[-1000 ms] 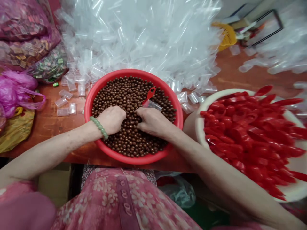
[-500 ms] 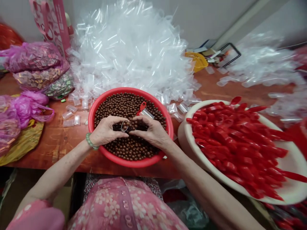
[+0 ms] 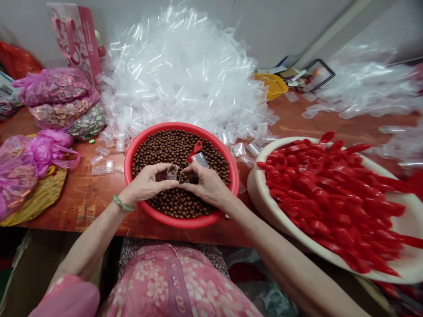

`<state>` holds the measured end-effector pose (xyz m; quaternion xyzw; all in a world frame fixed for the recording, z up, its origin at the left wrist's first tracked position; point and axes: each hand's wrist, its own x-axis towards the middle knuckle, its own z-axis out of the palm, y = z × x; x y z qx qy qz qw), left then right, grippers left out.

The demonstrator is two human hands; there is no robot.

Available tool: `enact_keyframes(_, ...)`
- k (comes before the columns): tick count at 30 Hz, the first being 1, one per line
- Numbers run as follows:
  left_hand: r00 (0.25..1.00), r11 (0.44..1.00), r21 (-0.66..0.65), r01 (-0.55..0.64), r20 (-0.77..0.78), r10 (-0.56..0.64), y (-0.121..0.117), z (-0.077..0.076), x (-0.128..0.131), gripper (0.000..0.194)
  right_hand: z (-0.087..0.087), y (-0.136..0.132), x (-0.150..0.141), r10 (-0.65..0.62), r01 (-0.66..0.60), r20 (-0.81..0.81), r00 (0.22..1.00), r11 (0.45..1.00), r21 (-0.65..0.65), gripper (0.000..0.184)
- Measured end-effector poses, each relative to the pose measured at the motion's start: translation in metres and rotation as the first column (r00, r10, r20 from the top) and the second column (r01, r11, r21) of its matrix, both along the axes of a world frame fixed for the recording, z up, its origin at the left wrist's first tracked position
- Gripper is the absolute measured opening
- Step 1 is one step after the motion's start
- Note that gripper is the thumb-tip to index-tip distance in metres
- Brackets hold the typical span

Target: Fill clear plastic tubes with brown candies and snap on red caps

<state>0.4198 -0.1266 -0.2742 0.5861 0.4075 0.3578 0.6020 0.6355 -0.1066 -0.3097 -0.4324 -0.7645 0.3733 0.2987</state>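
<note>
1. Table [image 3: 82,198], brown: we list it beneath everything that follows.
2. Heap of clear plastic containers [image 3: 185,70]: we place it behind the basin, with strays around its foot.
3. Cream tub [image 3: 254,193], full of glossy red plastic pieces [image 3: 317,198]: right of the basin.
4. Red basin [image 3: 191,223], round: we find it at the table's near edge, below both hands.
5. Yellow basket [image 3: 272,86]: right of the heap.
6. Left hand [image 3: 142,182]: thumb and fingers pinched narrow on a small clear cup [image 3: 172,171]; a green bead bracelet [image 3: 122,204] circles the wrist.
7. Right hand [image 3: 211,185]: pinching what seems to us a second clear cup [image 3: 182,177], brown balls at its mouth, close beside the first; fingers partly hide it.
8. Red looped piece [image 3: 195,151]: in the basin, beside a clear tube [image 3: 200,160].
9. Brown balls [image 3: 165,147], numerous: we see them spread across the basin.
</note>
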Motion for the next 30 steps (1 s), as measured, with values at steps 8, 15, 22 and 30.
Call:
enact_keyframes(8,0.988,0.990,-0.141,0.026,0.156,-0.004,-0.005,-0.004,0.001,0.050,0.007,0.000,0.002,0.096,-0.097,0.168,0.981,0.995,-0.003,0.021)
enact_keyframes(15,0.966,0.970,-0.227,0.090,0.256,-0.030,-0.010,-0.004,0.004,0.043,0.067,-0.006,0.000,0.182,-0.198,0.093,0.979,0.959,0.204,0.024)
enact_keyframes(22,0.946,0.952,-0.236,0.197,0.302,-0.121,-0.008,-0.005,0.000,0.047,0.088,0.017,-0.019,0.467,-0.484,0.165,0.869,0.871,0.087,0.006)
enact_keyframes(30,0.895,0.936,-0.287,0.204,0.442,-0.060,-0.003,-0.018,-0.003,0.036,0.069,0.019,-0.004,0.387,-0.386,0.051,0.921,0.922,-0.025,0.017)
